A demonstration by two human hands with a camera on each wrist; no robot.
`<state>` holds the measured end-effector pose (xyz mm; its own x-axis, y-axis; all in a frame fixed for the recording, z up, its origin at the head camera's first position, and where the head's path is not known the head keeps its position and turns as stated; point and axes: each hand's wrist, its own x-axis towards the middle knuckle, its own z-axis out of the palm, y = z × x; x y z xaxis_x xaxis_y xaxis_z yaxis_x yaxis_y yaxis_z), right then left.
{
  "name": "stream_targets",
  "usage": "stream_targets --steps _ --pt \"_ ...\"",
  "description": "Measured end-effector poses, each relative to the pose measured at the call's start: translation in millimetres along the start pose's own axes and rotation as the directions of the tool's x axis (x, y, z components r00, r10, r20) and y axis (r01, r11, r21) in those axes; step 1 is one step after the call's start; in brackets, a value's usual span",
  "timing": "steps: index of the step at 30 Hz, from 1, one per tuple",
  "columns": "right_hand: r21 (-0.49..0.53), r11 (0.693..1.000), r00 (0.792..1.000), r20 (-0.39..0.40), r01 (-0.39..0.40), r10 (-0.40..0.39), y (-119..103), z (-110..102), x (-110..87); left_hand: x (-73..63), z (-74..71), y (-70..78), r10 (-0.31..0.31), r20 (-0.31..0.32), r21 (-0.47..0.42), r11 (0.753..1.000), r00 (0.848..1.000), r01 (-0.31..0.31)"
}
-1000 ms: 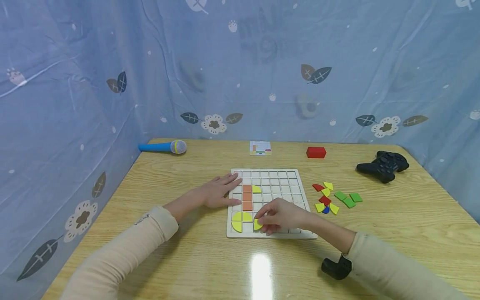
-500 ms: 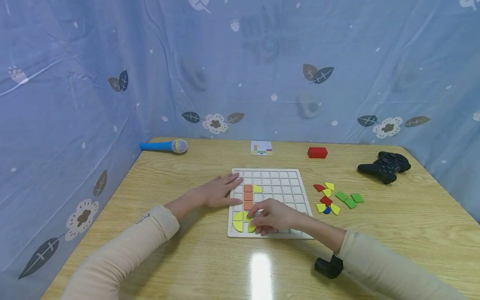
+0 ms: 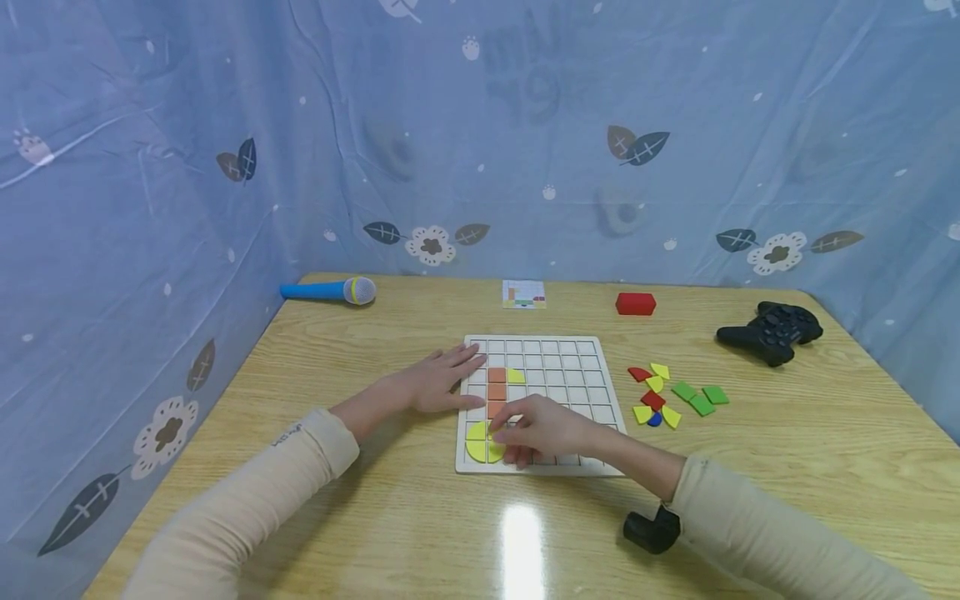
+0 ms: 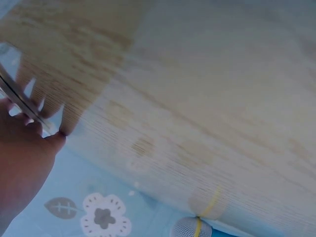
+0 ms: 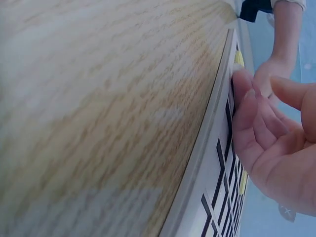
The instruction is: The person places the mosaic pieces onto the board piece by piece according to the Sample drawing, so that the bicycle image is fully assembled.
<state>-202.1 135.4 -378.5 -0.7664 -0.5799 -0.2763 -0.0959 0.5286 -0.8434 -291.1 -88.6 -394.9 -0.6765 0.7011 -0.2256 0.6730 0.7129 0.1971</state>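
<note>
The left hand (image 3: 442, 385) lies with fingers spread on the left edge of a white gridded board (image 3: 573, 468). In the left wrist view, that hand (image 4: 27, 148) is at the board's edge (image 4: 19, 101). My right hand (image 3: 543, 429) is over the board's lower left, its fingertips right at a yellow quarter-circle tile (image 3: 495, 452). This tile sits with other yellow quarters (image 3: 476, 451) in a round shape, partly hidden by the fingers. In the right wrist view the right hand (image 5: 276, 133) has loosely bent fingers, the thumb apart. Orange square tiles (image 3: 497, 376) and one yellow quarter (image 3: 516, 377) lie farther up the grid.
Right of the board lie loose red (image 3: 652, 401), yellow (image 3: 671, 417), blue (image 3: 655, 420) and green (image 3: 702, 405) tiles. Along the back are a toy microphone (image 3: 330, 291), a pattern card (image 3: 523, 294), a red block (image 3: 636, 304) and a black game controller (image 3: 772, 332).
My right hand has moved left with the yellow quarter tile, which now lies against the other yellow quarters as a round shape. The left hand keeps its place on the board.
</note>
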Motion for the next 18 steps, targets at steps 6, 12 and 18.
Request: stream_targets --steps 6,12,18 --pt "0.117 0.992 0.998 0.029 -0.050 0.047 0 -4 -2.1 1.1 -0.6 -0.5 -0.014 0.006 0.012 1.000 1.000 0.014" --pt "0.237 0.968 0.992 0.114 -0.080 0.054 8 -10 -5.1 1.4 0.5 -0.6 -0.017 0.006 0.015 1.000 1.000 0.017" --pt "0.408 0.902 0.987 0.135 -0.139 0.090 22 -20 -12.7 0.1 -0.2 0.5 -0.008 0.002 0.010 1.000 1.000 0.008"
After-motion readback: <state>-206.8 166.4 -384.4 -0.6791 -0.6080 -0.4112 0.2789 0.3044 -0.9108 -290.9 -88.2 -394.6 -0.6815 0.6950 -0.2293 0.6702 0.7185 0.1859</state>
